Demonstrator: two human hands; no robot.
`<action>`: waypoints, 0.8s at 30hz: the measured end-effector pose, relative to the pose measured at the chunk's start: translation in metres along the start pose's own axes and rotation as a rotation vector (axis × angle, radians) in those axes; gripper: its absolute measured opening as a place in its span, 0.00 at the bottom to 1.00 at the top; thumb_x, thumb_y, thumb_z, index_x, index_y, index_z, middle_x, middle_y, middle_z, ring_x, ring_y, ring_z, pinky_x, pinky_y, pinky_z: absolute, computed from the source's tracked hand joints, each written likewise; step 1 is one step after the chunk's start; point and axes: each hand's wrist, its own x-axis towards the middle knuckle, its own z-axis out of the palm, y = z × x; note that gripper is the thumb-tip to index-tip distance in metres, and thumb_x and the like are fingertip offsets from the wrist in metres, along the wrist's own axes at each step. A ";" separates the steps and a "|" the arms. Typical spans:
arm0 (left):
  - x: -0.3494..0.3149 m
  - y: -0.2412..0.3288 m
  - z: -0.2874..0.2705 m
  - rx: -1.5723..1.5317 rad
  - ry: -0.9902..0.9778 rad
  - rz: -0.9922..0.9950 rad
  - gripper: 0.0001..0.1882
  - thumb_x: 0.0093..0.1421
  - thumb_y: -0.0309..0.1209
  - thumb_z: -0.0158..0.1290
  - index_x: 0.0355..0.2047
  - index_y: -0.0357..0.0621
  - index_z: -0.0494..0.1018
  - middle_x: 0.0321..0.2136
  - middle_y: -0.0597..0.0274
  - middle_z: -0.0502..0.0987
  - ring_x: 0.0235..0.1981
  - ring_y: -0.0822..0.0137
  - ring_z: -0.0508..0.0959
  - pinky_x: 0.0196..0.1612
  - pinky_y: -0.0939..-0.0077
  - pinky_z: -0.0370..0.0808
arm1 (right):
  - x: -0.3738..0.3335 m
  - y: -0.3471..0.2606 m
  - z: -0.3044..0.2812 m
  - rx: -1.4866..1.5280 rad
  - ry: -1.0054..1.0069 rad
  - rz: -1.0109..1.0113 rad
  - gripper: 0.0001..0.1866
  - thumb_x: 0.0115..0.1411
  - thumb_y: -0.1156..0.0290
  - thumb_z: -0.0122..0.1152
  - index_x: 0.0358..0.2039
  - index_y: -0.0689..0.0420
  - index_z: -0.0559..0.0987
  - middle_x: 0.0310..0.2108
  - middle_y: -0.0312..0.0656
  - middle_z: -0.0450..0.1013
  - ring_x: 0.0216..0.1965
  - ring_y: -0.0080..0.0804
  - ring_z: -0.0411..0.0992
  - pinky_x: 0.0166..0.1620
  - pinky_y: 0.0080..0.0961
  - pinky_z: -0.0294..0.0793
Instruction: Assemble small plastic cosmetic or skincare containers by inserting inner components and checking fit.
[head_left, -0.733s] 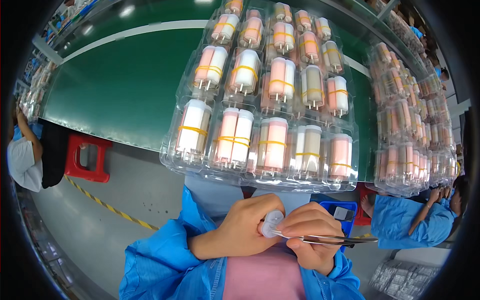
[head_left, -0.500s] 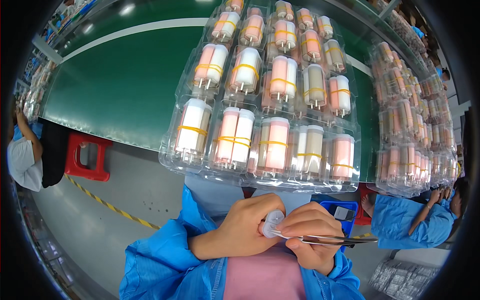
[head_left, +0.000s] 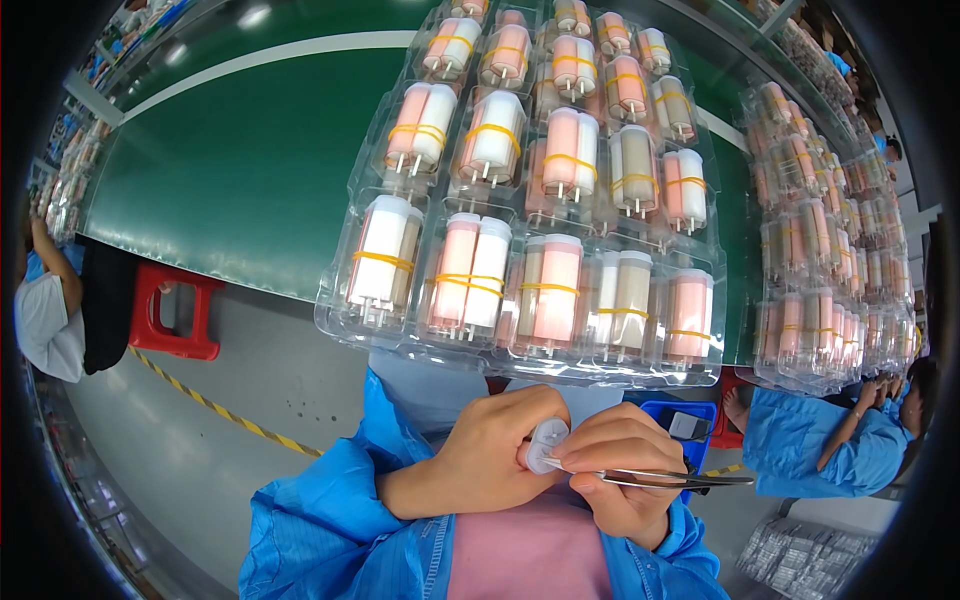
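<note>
- Left hand [head_left: 490, 455]: fingers curled round white round-ended piece [head_left: 546, 440], its face just beside the right fingers.
- Right hand [head_left: 622, 465]: fingers pinch metal tweezers [head_left: 700, 480], tips at that face.
- Beyond both hands' fingers: clear tray [head_left: 430, 350], banded cylinders [head_left: 466, 275].

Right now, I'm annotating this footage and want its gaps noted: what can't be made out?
Head view: the underside of the white round piece, wrapped by the left hand.
Head view: whether the tips of the tweezers grip anything, too small to tell.
Head view: the far end of the clear tray, cut off by the top edge.
Head view: part of the blue bin, behind the right hand.
</note>
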 end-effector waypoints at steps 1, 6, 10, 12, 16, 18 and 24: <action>0.000 0.000 0.000 0.003 0.003 0.004 0.15 0.41 0.22 0.62 0.29 0.42 0.68 0.24 0.57 0.72 0.23 0.55 0.76 0.23 0.69 0.69 | 0.000 0.000 0.000 0.002 0.003 0.001 0.11 0.46 0.79 0.69 0.33 0.61 0.80 0.31 0.44 0.78 0.31 0.39 0.76 0.34 0.27 0.76; 0.000 -0.001 0.002 0.023 0.016 0.003 0.14 0.42 0.22 0.61 0.29 0.42 0.68 0.24 0.58 0.72 0.23 0.55 0.75 0.23 0.68 0.69 | -0.001 0.002 0.001 0.020 0.025 0.004 0.10 0.46 0.80 0.68 0.32 0.61 0.80 0.30 0.44 0.78 0.30 0.39 0.76 0.33 0.27 0.75; -0.001 -0.002 0.002 0.035 0.020 0.010 0.14 0.42 0.22 0.61 0.28 0.42 0.68 0.23 0.58 0.72 0.24 0.55 0.75 0.23 0.67 0.69 | -0.001 0.002 0.002 0.014 0.032 0.008 0.10 0.46 0.80 0.68 0.31 0.61 0.80 0.30 0.45 0.78 0.29 0.39 0.76 0.32 0.27 0.75; -0.001 -0.001 0.002 0.044 0.018 0.007 0.14 0.42 0.23 0.61 0.28 0.42 0.68 0.23 0.58 0.72 0.24 0.55 0.75 0.24 0.67 0.70 | -0.001 0.002 0.002 0.016 0.031 0.008 0.10 0.46 0.80 0.68 0.31 0.61 0.80 0.30 0.45 0.78 0.29 0.39 0.76 0.32 0.27 0.75; 0.000 0.000 0.002 0.055 0.008 0.007 0.14 0.42 0.23 0.60 0.28 0.42 0.68 0.23 0.58 0.72 0.24 0.55 0.75 0.24 0.66 0.69 | 0.000 0.001 0.002 -0.006 0.025 0.001 0.10 0.46 0.80 0.68 0.31 0.61 0.80 0.29 0.44 0.78 0.29 0.39 0.75 0.32 0.27 0.75; 0.000 -0.001 0.001 0.100 0.018 0.030 0.14 0.42 0.23 0.60 0.28 0.43 0.67 0.23 0.58 0.71 0.24 0.54 0.75 0.24 0.65 0.69 | 0.001 0.000 0.004 -0.028 0.031 -0.011 0.09 0.46 0.80 0.68 0.30 0.61 0.80 0.29 0.44 0.77 0.28 0.39 0.75 0.32 0.27 0.75; -0.001 0.001 0.000 0.197 0.016 0.035 0.15 0.42 0.24 0.60 0.29 0.44 0.67 0.24 0.58 0.72 0.25 0.53 0.76 0.24 0.63 0.70 | 0.007 -0.006 0.003 -0.104 -0.016 -0.012 0.09 0.43 0.80 0.68 0.28 0.62 0.80 0.27 0.45 0.76 0.27 0.39 0.74 0.31 0.27 0.75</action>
